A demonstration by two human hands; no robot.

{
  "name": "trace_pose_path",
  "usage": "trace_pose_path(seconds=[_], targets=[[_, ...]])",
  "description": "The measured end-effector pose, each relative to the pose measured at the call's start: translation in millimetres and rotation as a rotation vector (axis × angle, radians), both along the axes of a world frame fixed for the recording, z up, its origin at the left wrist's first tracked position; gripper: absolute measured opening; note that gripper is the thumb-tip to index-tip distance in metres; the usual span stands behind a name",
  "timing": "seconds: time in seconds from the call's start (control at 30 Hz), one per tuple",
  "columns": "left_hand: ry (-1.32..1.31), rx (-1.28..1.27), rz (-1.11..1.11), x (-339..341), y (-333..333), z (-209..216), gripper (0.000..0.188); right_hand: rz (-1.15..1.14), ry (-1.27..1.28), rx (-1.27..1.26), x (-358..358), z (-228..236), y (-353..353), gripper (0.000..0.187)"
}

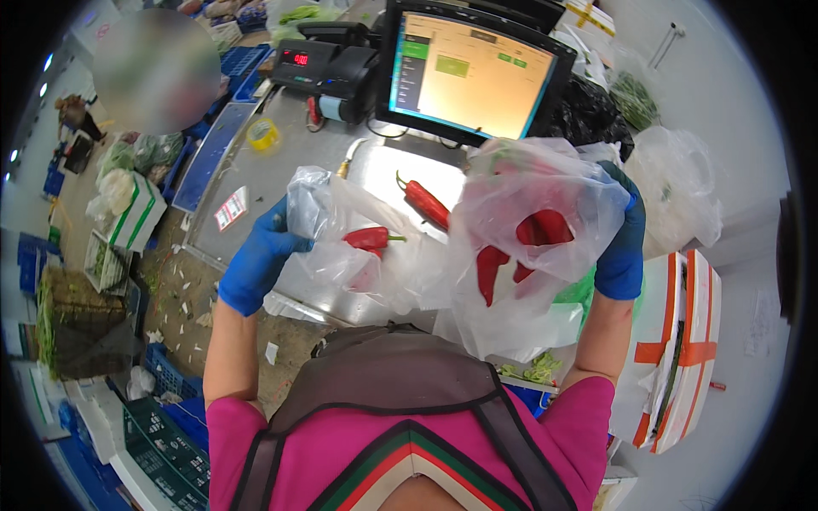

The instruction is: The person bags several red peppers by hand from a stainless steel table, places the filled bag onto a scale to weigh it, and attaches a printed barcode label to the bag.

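Note:
My left hand [262, 255], in a blue glove, is closed on the edge of a clear plastic bag [319, 213]. A red pepper [368, 238] with a green stem lies at that bag, partly covered by the film. On the right, my gloved right hand [622, 234] grips another clear plastic bag [545, 183], its fingers partly hidden by the plastic. Several red peppers [544, 228] show in and through this bag. Between the bags, one more red pepper [424, 204] lies on the metal table [294, 153], touching neither hand.
At the back stand a lit touch screen [469, 72] and a black scale [311, 68] with a red display. A knife [349, 157] and yellow tape roll [262, 134] lie on the table. Taped white foam boxes [682, 349] stand at right; blue crates [170, 375] are at lower left.

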State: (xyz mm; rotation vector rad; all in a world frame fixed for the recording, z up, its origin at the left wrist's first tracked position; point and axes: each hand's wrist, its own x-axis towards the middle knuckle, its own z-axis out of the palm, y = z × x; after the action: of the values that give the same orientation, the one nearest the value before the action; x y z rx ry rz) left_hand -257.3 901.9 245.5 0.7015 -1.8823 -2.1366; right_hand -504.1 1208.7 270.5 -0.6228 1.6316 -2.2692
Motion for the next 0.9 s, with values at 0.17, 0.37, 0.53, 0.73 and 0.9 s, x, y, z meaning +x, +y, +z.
trace_pose_path(seconds=[0.17, 0.37, 0.53, 0.73, 0.9], targets=[[0.052, 0.184, -0.027, 23, -6, -5, 0.059, 0.409, 0.23, 0.072, 44, 19, -100, 0.027], [-0.019, 0.165, -0.002, 65, -34, -21, 0.056, 0.701, -0.147, -0.04, 41, -74, -242, 0.02], [0.148, 0.321, 0.096, 90, -72, -59, 0.054, 0.308, 1.013, 0.166, 206, -154, -288, 0.019], [0.191, 0.448, 0.241, 140, -96, -106, 0.052, 0.99, 1.141, 0.464, 235, -243, -269, 0.019], [0.024, 0.429, 0.191, 151, -98, -118, 0.045, 0.17, 1.21, 0.564, 174, -172, -269, 0.027]])
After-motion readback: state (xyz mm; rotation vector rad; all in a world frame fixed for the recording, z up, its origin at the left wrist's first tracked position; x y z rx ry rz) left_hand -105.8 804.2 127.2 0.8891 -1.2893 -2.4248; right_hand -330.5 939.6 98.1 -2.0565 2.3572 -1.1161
